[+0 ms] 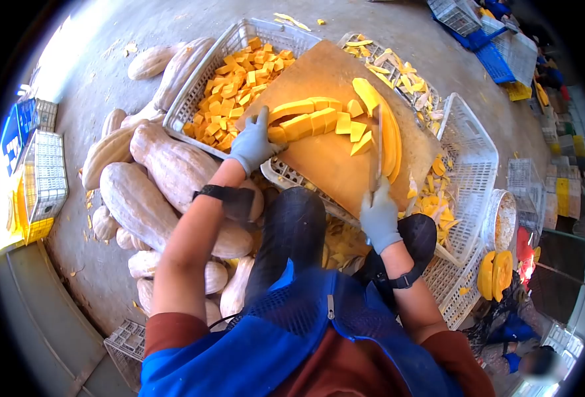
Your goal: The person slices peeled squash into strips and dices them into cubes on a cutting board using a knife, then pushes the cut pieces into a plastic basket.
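Observation:
My left hand (253,141), in a grey glove, touches the left end of cut pumpkin pieces (306,124) lying in rows on a wooden board (325,165); its fingers are apart. My right hand (380,215), gloved too, is wrapped round the handle of a knife (376,149), whose blade points away from me over the board. Right of the blade lie long curved pumpkin strips (390,132). A few loose chunks (357,131) sit just left of it. Orange cubes (239,89) fill much of the white crate beyond my left hand.
Whole pale pumpkins (137,198) lie on the floor at the left. Peelings (408,83) lie in a crate behind the board. White crates (471,178) and a bucket (499,218) stand at the right, near pumpkin halves (494,274). Another person (514,331) is at the lower right.

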Tool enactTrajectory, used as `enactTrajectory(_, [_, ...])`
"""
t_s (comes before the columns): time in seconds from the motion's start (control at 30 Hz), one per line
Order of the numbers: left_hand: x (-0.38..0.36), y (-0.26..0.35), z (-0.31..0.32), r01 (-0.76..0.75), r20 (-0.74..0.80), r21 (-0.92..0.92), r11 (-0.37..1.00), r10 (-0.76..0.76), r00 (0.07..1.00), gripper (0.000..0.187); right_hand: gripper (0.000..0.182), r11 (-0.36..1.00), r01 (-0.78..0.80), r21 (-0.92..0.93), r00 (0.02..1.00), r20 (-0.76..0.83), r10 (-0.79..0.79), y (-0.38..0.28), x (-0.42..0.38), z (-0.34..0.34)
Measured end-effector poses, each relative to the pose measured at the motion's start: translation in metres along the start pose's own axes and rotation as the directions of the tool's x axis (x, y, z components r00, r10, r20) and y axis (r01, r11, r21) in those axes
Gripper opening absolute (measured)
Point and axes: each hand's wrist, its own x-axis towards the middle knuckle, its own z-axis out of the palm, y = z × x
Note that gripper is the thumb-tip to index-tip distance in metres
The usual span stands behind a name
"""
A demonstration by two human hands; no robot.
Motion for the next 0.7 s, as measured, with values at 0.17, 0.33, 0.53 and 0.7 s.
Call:
enactTrajectory(0.17, [0.006, 0.011, -0.015, -0.115, 0.150, 0.151, 0.982, 0.092, 0.984, 0.107, 0.052, 0.991, 0.017, 0.131, 0.999, -0.037, -0.012, -0.014, 0.025, 0.035])
enactTrajectory(0.33, [0.008, 0.034, 0.003, -0.012, 0.009, 0.276, 0.961, 0.010, 1.000, 0.100, 0.047, 0.917, 0.071, 0.392, 0.997, 0.003, -0.078, -0.061, 0.094, 0.056])
enactTrajectory(0.53, [0.082, 0.003, -0.012, 0.375, -0.264, 0.022, 0.927, -0.357, 0.896, 0.093, 0.042, 0.469, -0.238, 0.851, 0.896, 0.379, -0.232, -0.093, 0.138, 0.007])
enactTrajectory(0.7, [0.081, 0.030, -0.004, 0.001, -0.530, 0.093, 0.996, 0.049, 0.846, 0.073, 0.041, 0.531, -0.079, 0.844, 0.985, 0.149, -0.091, -0.058, 0.104, -0.045])
